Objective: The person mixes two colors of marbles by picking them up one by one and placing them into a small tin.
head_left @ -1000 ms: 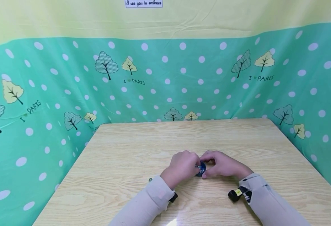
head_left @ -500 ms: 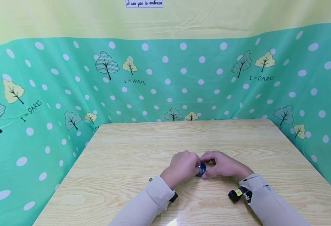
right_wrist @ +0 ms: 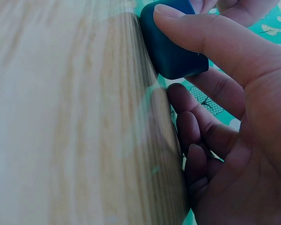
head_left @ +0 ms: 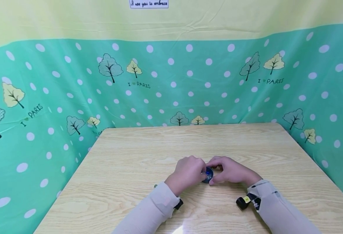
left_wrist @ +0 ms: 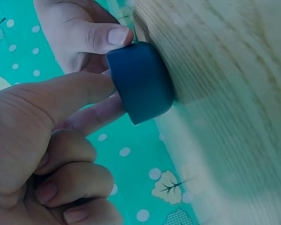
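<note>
A small dark blue round cup [head_left: 209, 175] stands on the table between the hands, its smooth rounded side [left_wrist: 143, 84] facing the left wrist camera. My right hand [head_left: 230, 170] grips the cup, thumb on one side and a finger on the other; its remaining fingers are curled beside the tabletop. Over the cup's opening is my left hand [head_left: 188, 174], thumb and index finger reaching in past the rim, the other fingers curled. Those two fingertips are hidden by the cup, so whether they pinch anything is unclear. Something shiny and blue shows inside the cup.
A tiny green ball-like thing [head_left: 155, 186] lies on the wooden table [head_left: 124, 162] beside the left sleeve. Black wrist cameras [head_left: 243, 203] sit on both cuffs. A green polka-dot curtain [head_left: 189, 84] surrounds the table's back and sides.
Both hands and the cup stay almost in place. The glint inside the cup has shifted from silvery specks to a bluer shine.
</note>
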{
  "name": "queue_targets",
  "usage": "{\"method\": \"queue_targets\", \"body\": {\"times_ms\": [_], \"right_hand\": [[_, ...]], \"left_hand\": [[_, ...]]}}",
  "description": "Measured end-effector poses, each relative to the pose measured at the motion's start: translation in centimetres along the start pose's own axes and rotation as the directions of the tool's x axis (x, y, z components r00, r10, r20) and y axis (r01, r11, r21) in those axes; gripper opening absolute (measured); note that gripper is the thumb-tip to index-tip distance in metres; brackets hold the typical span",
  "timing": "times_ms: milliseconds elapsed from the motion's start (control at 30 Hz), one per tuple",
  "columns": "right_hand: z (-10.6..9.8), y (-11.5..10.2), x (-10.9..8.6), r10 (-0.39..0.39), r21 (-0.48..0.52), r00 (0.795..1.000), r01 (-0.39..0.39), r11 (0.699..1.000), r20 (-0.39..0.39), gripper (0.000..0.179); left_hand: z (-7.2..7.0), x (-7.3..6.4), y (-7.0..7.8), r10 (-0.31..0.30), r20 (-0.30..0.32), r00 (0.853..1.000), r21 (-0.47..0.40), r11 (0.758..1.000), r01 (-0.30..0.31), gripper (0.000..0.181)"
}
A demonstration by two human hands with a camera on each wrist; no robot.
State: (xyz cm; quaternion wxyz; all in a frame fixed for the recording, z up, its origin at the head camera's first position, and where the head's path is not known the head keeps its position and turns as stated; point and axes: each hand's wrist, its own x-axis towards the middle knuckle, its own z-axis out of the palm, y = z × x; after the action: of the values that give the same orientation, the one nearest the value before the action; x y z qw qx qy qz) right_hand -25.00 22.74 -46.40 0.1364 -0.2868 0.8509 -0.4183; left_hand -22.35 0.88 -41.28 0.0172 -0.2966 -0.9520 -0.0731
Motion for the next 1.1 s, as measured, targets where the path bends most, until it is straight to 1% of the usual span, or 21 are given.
{"method": "queue_targets", "body": {"times_ms": [167, 300, 500, 667, 900, 1100], "right_hand": [[-0.1, 0.0, 0.0, 0.012, -0.016, 1.000, -0.012, 1.000, 0.005, 0.050], [-0.1, 0.0, 0.0, 0.014, -0.006, 1.000, -0.014, 1.000, 0.002, 0.050], [0.0, 0.0, 0.0, 0.011, 0.005, 1.000, -0.011, 1.000, -0.006, 0.049], [0.0, 0.0, 0.0, 0.004, -0.011, 1.000, -0.004, 1.000, -0.012, 0.051], [-0.1, -0.1, 0.0, 0.019, -0.011, 1.000, -0.019, 1.000, -0.014, 0.052], [0.0, -0.3, 0.0, 0.038, -0.003, 0.999, -0.038, 0.999, -0.011, 0.052]], "left_hand": [[-0.4, -0.1, -0.2, -0.001, 0.000, 1.000, -0.024, 1.000, 0.001, 0.014], [-0.5, -0.2, -0.5, -0.005, -0.003, 1.000, -0.023, 1.000, 0.005, 0.013], [-0.6, -0.5, -1.0, -0.019, -0.009, 1.000, -0.034, 0.999, 0.018, 0.017], [-0.7, -1.0, -1.8, -0.040, -0.017, 0.999, -0.026, 0.999, 0.040, 0.020], [-0.7, -1.7, -3.0, -0.075, 0.016, 0.997, -0.006, 0.997, 0.075, 0.022], [-0.7, -2.4, -3.9, -0.087, 0.020, 0.996, -0.035, 0.996, 0.088, 0.021]]}}
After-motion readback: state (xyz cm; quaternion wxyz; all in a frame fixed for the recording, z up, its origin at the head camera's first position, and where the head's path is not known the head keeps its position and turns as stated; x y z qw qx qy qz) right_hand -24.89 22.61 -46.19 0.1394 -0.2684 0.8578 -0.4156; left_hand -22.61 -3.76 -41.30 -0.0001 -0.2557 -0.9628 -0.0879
